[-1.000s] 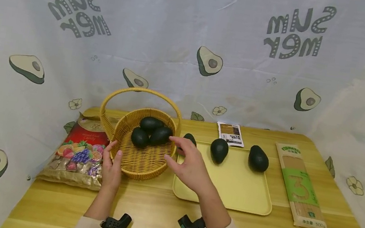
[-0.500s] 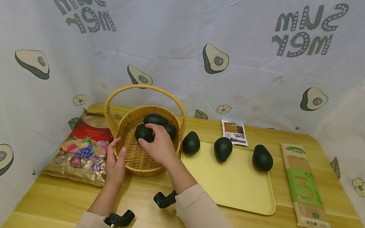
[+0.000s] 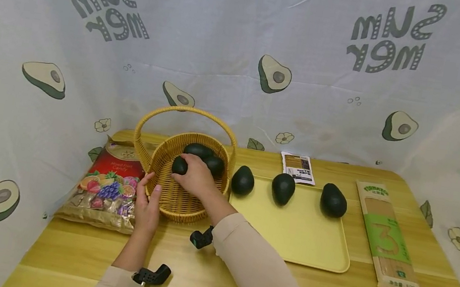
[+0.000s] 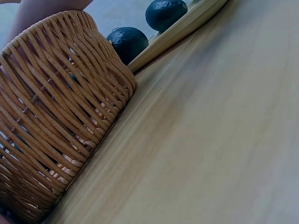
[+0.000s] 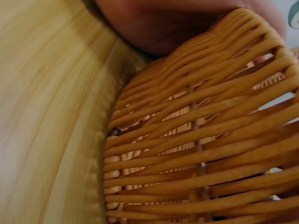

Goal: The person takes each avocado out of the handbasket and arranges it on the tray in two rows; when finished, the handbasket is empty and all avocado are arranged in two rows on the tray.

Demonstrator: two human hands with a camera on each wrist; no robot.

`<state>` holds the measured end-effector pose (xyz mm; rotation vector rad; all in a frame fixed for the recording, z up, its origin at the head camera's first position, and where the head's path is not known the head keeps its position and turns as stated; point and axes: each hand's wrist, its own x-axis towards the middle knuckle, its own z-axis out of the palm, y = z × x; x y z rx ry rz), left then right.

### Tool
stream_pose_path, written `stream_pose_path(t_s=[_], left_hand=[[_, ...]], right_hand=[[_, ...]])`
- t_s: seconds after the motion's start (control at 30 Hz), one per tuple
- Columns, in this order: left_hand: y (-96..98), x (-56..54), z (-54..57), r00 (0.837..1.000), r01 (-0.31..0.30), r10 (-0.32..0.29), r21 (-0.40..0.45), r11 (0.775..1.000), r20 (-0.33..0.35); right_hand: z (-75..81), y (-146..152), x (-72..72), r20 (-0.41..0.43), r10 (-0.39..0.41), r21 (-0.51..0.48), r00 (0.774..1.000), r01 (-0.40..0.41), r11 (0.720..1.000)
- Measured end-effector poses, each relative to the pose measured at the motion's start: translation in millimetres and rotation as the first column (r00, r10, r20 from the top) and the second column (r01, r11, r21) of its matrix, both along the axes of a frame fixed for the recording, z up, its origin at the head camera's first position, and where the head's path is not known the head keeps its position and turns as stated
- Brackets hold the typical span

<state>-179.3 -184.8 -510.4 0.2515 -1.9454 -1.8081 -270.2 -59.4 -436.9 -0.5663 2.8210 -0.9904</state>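
Observation:
In the head view, my right hand [image 3: 197, 177] reaches into the yellow wicker basket [image 3: 176, 212] and grips a dark green avocado [image 3: 179, 165]. Two more avocados, one at the back [image 3: 199, 150] and one to the right [image 3: 214, 165], lie beside it in the basket. My left hand [image 3: 147, 213] rests against the basket's front left side, thumb and fingers spread along it. The right wrist view shows the left palm [image 5: 159, 28] close against the woven wall [image 5: 196, 140]. The left wrist view looks at the outside of the wicker [image 4: 60, 93].
Right of the basket lies a yellow tray [image 3: 288, 233], with three avocados [image 3: 283, 189] along its back edge. A candy bag [image 3: 110, 185] lies left of the basket. A noodle pack [image 3: 386, 238] lies far right, and a small white packet [image 3: 298, 168] behind the tray.
My right hand has moved left from the basket's right rim into the basket and taken hold of the front left avocado. My left hand has stayed against the basket.

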Motion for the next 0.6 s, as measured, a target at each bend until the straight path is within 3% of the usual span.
stream_pose_path(t_s=[0.27,0.6], left_hand=[[1.7,-1.5,1.7,1.0,-0.002,0.002,0.003,1.0,-0.012],[0.4,1.2,-1.1,1.0,0.009,-0.009,-0.008,1.0,-0.004]], right_hand=[[-5.7,-3.1,-2.5,-0.036,0.009,0.081,0.999,-0.006,0.997],[-3.5,1.0,2.9,-0.028,0.014,-0.005,0.999,-0.014,1.0]])
